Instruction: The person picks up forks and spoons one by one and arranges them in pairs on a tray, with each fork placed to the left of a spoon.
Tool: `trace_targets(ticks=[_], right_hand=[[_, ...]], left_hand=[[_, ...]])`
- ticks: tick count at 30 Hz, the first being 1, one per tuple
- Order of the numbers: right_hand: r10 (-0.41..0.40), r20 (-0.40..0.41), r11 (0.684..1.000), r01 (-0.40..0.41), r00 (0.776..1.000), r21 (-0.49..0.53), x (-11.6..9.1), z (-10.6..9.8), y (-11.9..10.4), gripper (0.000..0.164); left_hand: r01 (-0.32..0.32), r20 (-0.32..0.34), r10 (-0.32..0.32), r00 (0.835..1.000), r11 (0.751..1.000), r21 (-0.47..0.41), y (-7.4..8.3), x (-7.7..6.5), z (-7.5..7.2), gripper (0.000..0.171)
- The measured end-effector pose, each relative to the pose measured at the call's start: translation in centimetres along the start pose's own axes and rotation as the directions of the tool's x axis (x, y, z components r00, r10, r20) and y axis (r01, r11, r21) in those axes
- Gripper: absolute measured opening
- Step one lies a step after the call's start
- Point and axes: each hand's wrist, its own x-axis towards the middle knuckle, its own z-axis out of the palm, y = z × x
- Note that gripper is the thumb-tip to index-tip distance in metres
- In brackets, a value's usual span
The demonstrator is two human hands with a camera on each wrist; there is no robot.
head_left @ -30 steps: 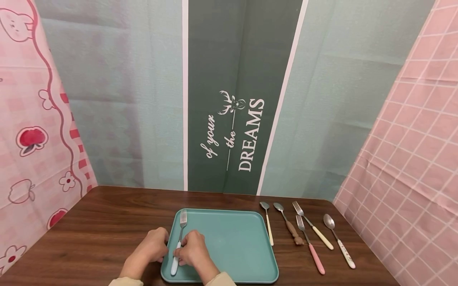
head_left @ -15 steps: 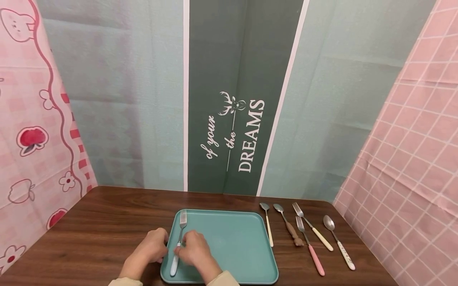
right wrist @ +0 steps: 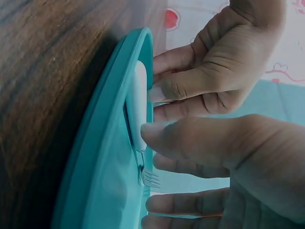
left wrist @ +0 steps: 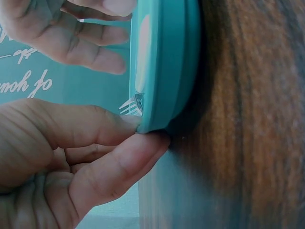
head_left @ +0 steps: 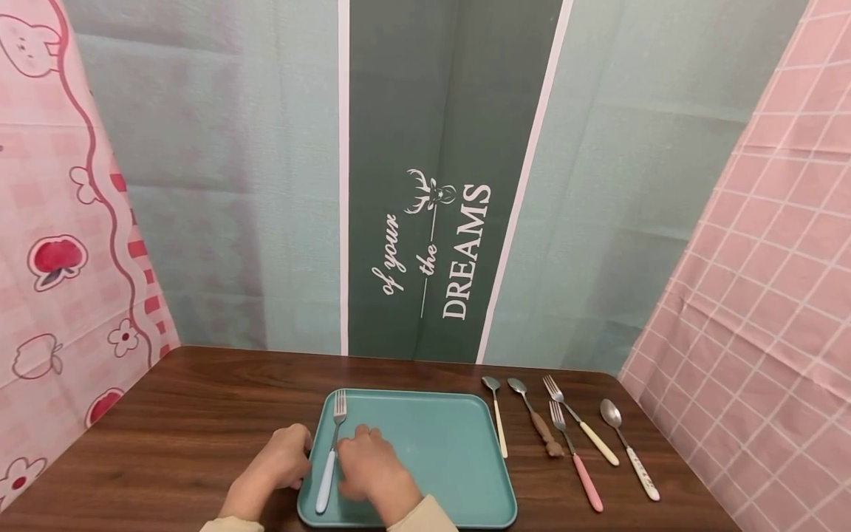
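A fork (head_left: 330, 465) with a pale blue handle lies along the left side of a teal tray (head_left: 439, 458), tines toward the back. My left hand (head_left: 282, 458) pinches the tray's left rim between thumb and finger, as the left wrist view (left wrist: 62, 157) also shows. Just right of the fork's handle, over the tray, is my right hand (head_left: 372, 469). In the right wrist view its thumb (right wrist: 162, 136) is close to the handle and the other fingers are spread apart. Nothing is held in it.
Right of the tray on the brown table (head_left: 219, 421) lie a cream-handled spoon (head_left: 498, 417), a brown bear-handled spoon (head_left: 537, 419), a yellow-handled fork (head_left: 585, 425), a pink-handled fork (head_left: 578, 458) and a patterned-handle spoon (head_left: 631, 451). Patterned cloths (head_left: 199, 222) hang around the table.
My right hand has let go of the fork's handle and moved slightly right of it. The fork stays where it was on the tray, and my left hand keeps its place.
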Motion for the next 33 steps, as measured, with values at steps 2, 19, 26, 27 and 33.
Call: trace_targets(ticks=[2, 19, 26, 27, 33], right_hand=[[-0.005, -0.005, 1.0, 0.005, 1.0, -0.018, 0.0, 0.0, 0.1, 0.029], [-0.01, -0.012, 0.999, 0.01, 1.0, 0.03, -0.2, 0.4, 1.4, 0.031], [0.028, -0.032, 0.999, -0.027, 0.999, 0.043, -0.9, 0.3, 3.2, 0.038], [0.032, -0.034, 0.999, -0.031, 0.999, 0.043, -1.0, 0.2, 3.5, 0.038], [0.04, -0.025, 0.996, -0.038, 0.999, 0.075, -1.3, 0.2, 5.0, 0.037]], left_hand=[[-0.001, -0.003, 0.001, 1.0, 1.0, 0.002, 0.0, 0.0, 0.0, 0.028], [-0.002, -0.01, 0.002, 1.0, 1.0, 0.018, 0.2, 0.0, 0.2, 0.026], [-0.006, -0.007, 0.006, 1.0, 0.999, 0.033, 0.2, 0.0, 0.3, 0.026], [-0.008, -0.005, 0.009, 1.0, 0.999, 0.033, 0.2, 0.0, 0.3, 0.026], [-0.021, -0.014, 0.021, 1.0, 0.999, 0.033, 0.1, 0.0, 0.2, 0.025]])
